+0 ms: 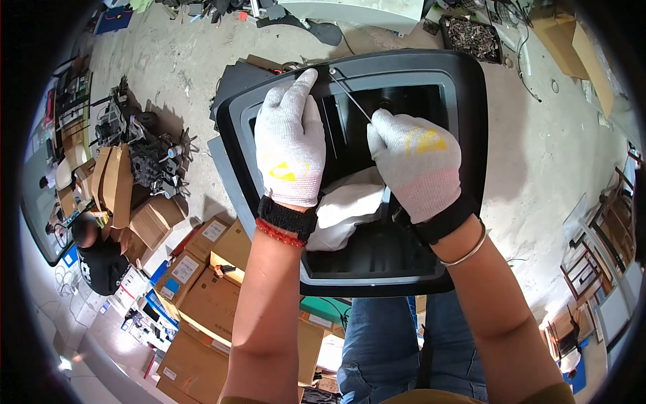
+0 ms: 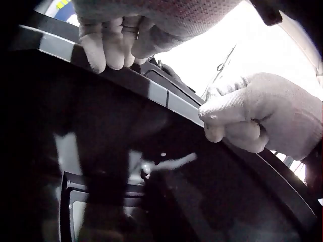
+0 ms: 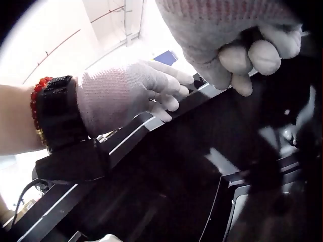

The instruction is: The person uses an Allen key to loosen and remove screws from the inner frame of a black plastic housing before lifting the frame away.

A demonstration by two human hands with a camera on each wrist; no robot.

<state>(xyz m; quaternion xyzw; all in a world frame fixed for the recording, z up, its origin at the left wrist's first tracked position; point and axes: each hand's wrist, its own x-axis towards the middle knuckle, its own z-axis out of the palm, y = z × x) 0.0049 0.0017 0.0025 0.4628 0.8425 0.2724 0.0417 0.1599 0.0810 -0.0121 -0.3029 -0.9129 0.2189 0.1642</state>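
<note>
A large black frame with a grey inner border (image 1: 473,161) lies in front of the person in the head view. The gloved left hand (image 1: 289,138) (image 2: 146,25) (image 3: 131,91) rests on its far rim, index finger stretched along the edge. Pinched between the thumb and fingers of the gloved right hand (image 1: 418,161) (image 2: 267,113) (image 3: 227,45) is a thin metal rod (image 1: 351,95), slanting over the opening; its far end meets a small round part at the rim, beside the left fingertips. White cloth (image 1: 350,205) lies inside the frame, partly behind the left wrist.
Cardboard boxes (image 1: 208,303) stand at lower left, near a person in black (image 1: 101,266). Black chair parts (image 1: 145,151) lie on the floor at left. A black tray of small pieces (image 1: 471,39) sits at upper right, with wooden frames (image 1: 609,222) farther right.
</note>
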